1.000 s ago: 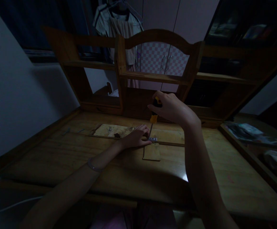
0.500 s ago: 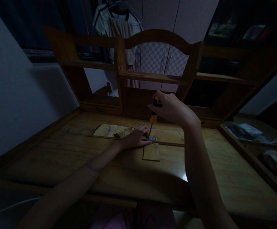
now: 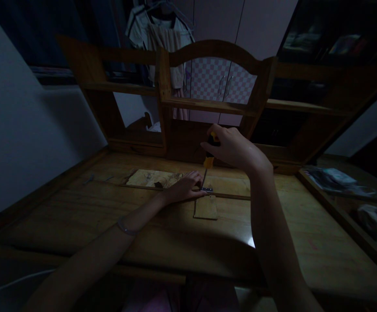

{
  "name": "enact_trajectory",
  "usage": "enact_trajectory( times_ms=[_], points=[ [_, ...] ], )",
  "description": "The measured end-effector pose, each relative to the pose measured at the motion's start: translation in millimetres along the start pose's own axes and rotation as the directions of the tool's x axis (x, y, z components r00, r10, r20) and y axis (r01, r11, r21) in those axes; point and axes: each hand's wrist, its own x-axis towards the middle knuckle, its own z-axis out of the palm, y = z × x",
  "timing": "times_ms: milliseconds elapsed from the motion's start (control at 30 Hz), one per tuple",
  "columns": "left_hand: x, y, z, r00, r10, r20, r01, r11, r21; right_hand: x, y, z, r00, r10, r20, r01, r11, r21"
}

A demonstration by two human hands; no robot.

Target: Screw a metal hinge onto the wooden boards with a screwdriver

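Note:
My right hand (image 3: 232, 147) is closed around the yellow-and-black handle of a screwdriver (image 3: 208, 161), held nearly upright. Its shaft runs down to a small metal bracket (image 3: 208, 190) on a long, narrow wooden board (image 3: 230, 186). Low beside the tip, my left hand (image 3: 186, 186) has its thumb and fingers closed at the bracket's left end. The exact contact of the tip, and any screw there, are hidden by these fingers. Just in front of the bracket, a small square wooden piece (image 3: 206, 208) meets the long board.
All this lies on a wooden desk (image 3: 136, 234) with a shelf unit (image 3: 207, 104) along its back. Small metal pieces (image 3: 89, 179) rest at the left. A raised ledge (image 3: 347, 216) borders the right side, with papers (image 3: 337, 177) and cloth beyond. The room is dim.
Both hands and the screwdriver hold almost the same place. The metal bracket looks darker and slightly tilted compared with before.

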Motion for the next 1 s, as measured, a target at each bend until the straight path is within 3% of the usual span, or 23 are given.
enact_trajectory(
  times_ms=[633,1000],
  points=[
    [-1,10,-6.1,0.999,0.004,-0.038,0.0,0.994,0.107,-2,-5,-10,0.997,0.011,0.077,-0.016,0.998,0.065],
    [0,7,-2.1,0.998,0.027,-0.057,-0.027,1.0,-0.001,-2,-4,-7,0.999,-0.045,0.026,0.042,0.994,0.103]
  ],
)
